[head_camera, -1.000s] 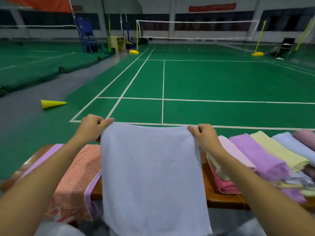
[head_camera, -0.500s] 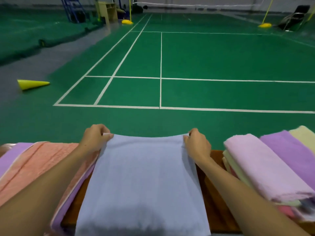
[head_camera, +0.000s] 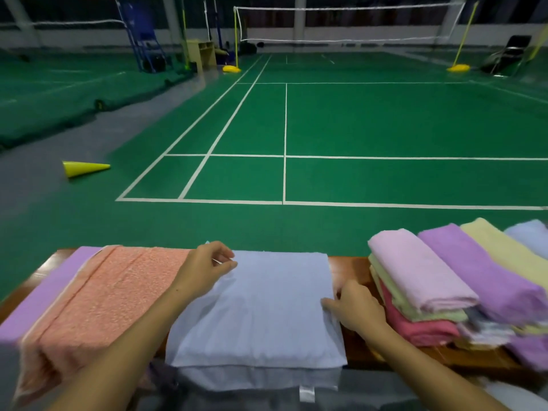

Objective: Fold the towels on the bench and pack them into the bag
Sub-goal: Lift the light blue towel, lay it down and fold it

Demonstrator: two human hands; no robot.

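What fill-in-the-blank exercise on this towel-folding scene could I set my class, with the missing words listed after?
1. The left hand pinches the far corner of the light ____ towel.
2. That towel lies on a wooden ____.
3. Left of it lies a ____ towel.
4. On the floor lies a yellow ____.

Missing words: blue; bench; salmon-pink; cone

Both bare forearms reach forward from the lower edge of view. Left hand (head_camera: 204, 269): knuckles up, fingers (head_camera: 228, 258) curled, thumb and forefinger tips pinched together. Right hand (head_camera: 354, 310): nearer the body, fingers curled under, thumb pointing inward.
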